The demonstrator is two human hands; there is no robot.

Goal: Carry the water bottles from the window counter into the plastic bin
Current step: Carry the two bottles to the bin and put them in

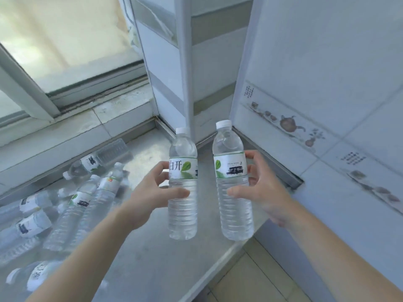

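Both forearms enter from the bottom of the frame, 1 bottle per hand. Left hand grips the left water bottle at mid-body, thumb across the front just under the label, fingers wrapped behind. Right hand grips the right water bottle the same way, thumb on the front, fingertips showing at the label's right edge. Both bottles upright, white caps on, full, side by side at frame centre, apart from each other, held above the counter.

Counter is a grey metal top; its front edge runs diagonally to lower right, tiled floor below it.

Lower left to mid left: pile of water bottles lying on their sides on the counter, blurred, count unclear. Behind the pile, a clear plastic tray, empty as far as I can tell.

Further back: stone sill and sliding window in the upper left. Tiled wall column at top centre. Right wall has a decorative tile strip with teapot print.
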